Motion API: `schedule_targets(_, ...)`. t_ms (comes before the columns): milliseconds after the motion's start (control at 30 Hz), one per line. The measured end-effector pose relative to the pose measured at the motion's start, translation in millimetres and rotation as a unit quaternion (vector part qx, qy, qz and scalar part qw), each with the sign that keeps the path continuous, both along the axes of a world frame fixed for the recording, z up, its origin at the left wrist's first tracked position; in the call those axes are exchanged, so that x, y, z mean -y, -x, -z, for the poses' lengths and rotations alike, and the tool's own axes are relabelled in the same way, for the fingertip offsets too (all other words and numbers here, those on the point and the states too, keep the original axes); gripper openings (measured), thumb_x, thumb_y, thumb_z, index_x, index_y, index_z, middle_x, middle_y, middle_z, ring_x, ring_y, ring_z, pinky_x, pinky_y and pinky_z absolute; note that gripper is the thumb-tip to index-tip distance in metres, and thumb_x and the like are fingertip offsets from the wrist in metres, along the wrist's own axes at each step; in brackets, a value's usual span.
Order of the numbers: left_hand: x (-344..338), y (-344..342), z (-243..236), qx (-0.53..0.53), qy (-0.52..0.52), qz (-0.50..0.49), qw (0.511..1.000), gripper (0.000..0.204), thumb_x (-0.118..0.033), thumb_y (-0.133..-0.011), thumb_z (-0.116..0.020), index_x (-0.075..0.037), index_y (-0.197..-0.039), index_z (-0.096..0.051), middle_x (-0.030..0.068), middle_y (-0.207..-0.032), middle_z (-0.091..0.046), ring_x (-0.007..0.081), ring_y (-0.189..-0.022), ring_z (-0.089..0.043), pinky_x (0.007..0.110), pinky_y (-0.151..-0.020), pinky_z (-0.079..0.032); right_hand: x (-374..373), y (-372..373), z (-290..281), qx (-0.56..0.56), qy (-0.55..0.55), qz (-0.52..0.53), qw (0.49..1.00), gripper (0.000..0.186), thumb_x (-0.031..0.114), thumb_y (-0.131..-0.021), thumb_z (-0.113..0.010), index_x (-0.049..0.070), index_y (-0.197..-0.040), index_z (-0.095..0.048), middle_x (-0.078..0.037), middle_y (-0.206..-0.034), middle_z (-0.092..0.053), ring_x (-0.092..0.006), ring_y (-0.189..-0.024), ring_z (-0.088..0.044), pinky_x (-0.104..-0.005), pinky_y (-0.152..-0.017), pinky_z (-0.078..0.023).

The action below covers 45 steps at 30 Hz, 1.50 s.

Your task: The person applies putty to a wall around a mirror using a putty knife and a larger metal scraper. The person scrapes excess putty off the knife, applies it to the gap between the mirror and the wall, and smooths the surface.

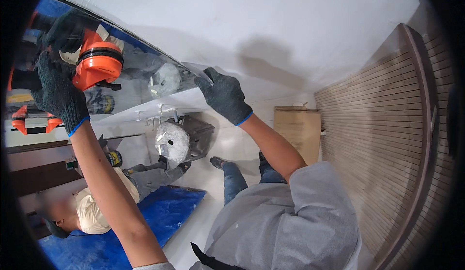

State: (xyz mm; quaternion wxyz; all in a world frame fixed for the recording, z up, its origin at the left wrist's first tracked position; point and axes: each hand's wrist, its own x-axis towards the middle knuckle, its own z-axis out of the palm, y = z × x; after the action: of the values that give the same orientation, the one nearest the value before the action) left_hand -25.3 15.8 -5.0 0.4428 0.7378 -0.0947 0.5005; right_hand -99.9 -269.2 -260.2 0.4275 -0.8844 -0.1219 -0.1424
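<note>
My left hand, in a dark knit glove with a blue cuff, is closed around the handle of an orange suction-cup lifter on a mirror-like panel at upper left. The panel reflects the lifter, gloved hands and room. My right hand, gloved alike, has its fingers bent onto the panel's long edge, right of the lifter, beside a white surface. A second orange lifter shape shows lower at far left; whether it is a reflection I cannot tell.
A co-worker in a cream shirt is at lower left by a blue sheet. A metal container with a pale, rough round top stands below the panel. A cardboard sheet lies beside a slatted brown surface with a curved-looking rail at right.
</note>
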Motion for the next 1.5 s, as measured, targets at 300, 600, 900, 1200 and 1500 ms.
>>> schedule_targets(300,25,1,-7,0.011,0.122,-0.006,0.992,0.022,-0.011,-0.096,-0.073,0.001,-0.114,-0.072,0.0106,-0.101,-0.072,0.0195,-0.079,-0.071,0.033,-0.065,-0.058,9,-30,-28,0.124,-0.057,-0.042,0.990,0.020,0.032,-0.100,-0.065,0.014,-0.104,-0.071,-0.008,-0.095,-0.071,-0.0294,-0.073,-0.071,-0.0434,-0.066,-0.057)
schedule_targets(600,29,10,-4,0.006,0.128,-0.002,0.992,0.019,-0.011,-0.097,-0.073,0.001,-0.111,-0.072,0.0066,-0.089,-0.068,0.0158,-0.068,-0.063,0.031,-0.058,-0.053,17,-44,-44,0.022,-0.070,-0.069,0.995,0.029,0.037,-0.099,-0.066,0.009,-0.100,-0.072,-0.013,-0.088,-0.072,-0.0344,-0.074,-0.072,-0.0457,-0.067,-0.056)
schedule_targets(900,40,8,-8,0.001,0.172,-0.008,0.985,0.008,-0.010,-0.096,-0.074,-0.004,-0.101,-0.070,0.0022,-0.080,-0.063,0.0113,-0.063,-0.059,0.027,-0.052,-0.048,27,-33,81,-0.065,0.082,-0.045,0.994,0.031,0.035,-0.097,-0.070,0.004,-0.099,-0.070,-0.018,-0.079,-0.072,-0.0392,-0.073,-0.071,-0.0492,-0.067,-0.055)
schedule_targets(1200,47,13,-15,-0.019,0.200,-0.001,0.980,0.010,-0.010,-0.097,-0.073,-0.009,-0.095,-0.064,-0.0023,-0.071,-0.053,0.0080,-0.056,-0.049,0.026,-0.048,-0.039,124,-16,11,0.107,-0.050,-0.009,0.993,0.017,0.024,-0.087,-0.082,0.013,-0.097,-0.074,-0.009,-0.089,-0.076,-0.0303,-0.074,-0.073,-0.0418,-0.067,-0.059)
schedule_targets(1500,53,14,-18,-0.018,0.199,-0.006,0.980,0.010,-0.012,-0.097,-0.072,-0.010,-0.093,-0.064,-0.0044,-0.068,-0.049,0.0075,-0.054,-0.043,0.026,-0.048,-0.035,206,-51,-13,0.289,0.038,0.056,0.955,0.012,0.020,-0.082,-0.085,0.014,-0.090,-0.078,-0.004,-0.088,-0.077,-0.0242,-0.072,-0.073,-0.0366,-0.064,-0.056)
